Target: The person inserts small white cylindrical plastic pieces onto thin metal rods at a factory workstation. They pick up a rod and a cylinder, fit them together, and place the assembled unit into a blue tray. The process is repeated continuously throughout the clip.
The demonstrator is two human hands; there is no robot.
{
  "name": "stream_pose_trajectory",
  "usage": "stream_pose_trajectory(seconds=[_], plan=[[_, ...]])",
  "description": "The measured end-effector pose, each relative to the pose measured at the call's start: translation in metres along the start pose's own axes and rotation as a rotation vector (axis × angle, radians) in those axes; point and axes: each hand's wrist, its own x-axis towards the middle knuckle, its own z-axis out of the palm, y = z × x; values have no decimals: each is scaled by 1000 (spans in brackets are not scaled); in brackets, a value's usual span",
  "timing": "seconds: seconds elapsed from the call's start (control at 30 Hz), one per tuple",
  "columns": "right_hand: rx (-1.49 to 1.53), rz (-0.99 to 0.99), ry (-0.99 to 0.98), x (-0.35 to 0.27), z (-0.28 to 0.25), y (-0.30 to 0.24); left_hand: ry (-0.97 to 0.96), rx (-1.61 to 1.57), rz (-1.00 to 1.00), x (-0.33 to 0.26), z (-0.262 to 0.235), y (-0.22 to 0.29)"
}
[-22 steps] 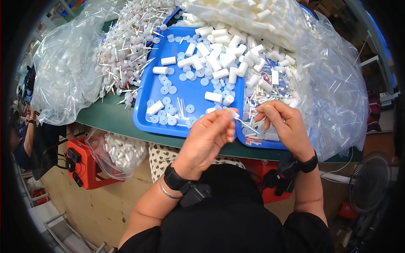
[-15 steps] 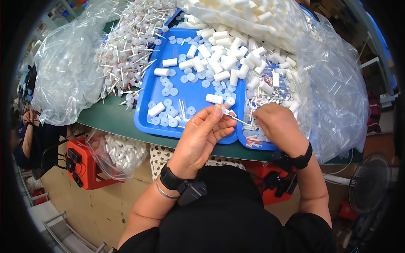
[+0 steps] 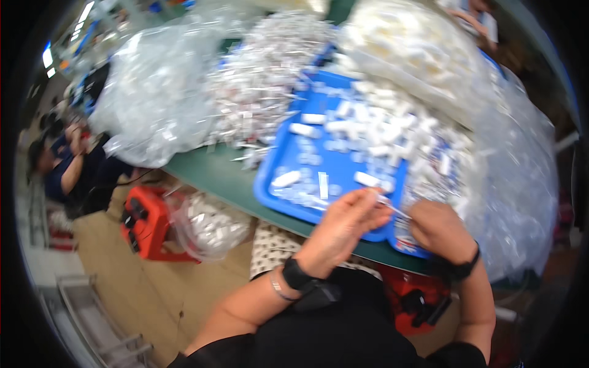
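Observation:
My left hand (image 3: 343, 230) pinches a thin white stick (image 3: 397, 210) with a pale piece at its near end, above the front edge of a blue tray (image 3: 279, 184). My right hand (image 3: 443, 230) is closed, its fingertips at the stick's far end over a second blue tray (image 3: 400, 242). Whether they grip the stick is hidden by the fingers and blur. White foam-like cylinders (image 3: 366, 178) and translucent discs (image 3: 310, 158) lie in the first tray. Small mixed white parts (image 3: 438, 178) fill the second.
A heap of white sticks with discs (image 3: 257, 80) covers the green table (image 3: 215, 178). Clear plastic bags (image 3: 159, 92) flank it, and a bag of white cylinders (image 3: 411, 46) stands behind. Below is a red stool (image 3: 147, 224) beside a bagged pile (image 3: 215, 224). Another person (image 3: 70, 162) sits left.
The view has swung left, so everything sits farther right and lower, and blurred. My right fingertips have come to the stick's end; my left hand keeps its pinch.

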Motion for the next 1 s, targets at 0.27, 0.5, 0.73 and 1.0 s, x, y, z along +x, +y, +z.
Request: stream_pose_trajectory(seconds=[0.27, 0.5, 0.73, 1.0], plan=[[218, 228, 307, -17, 8, -36, -96, -18, 16, -4, 9, -16], [299, 229, 338, -15, 10, -32, -78, 2, 12, 0, 7, -12], [360, 279, 342, -20, 14, -26, -86, -46, 10, 6, 2, -17], [348, 264, 374, -21, 13, -36, -72, -57, 14, 0, 2, -15]])
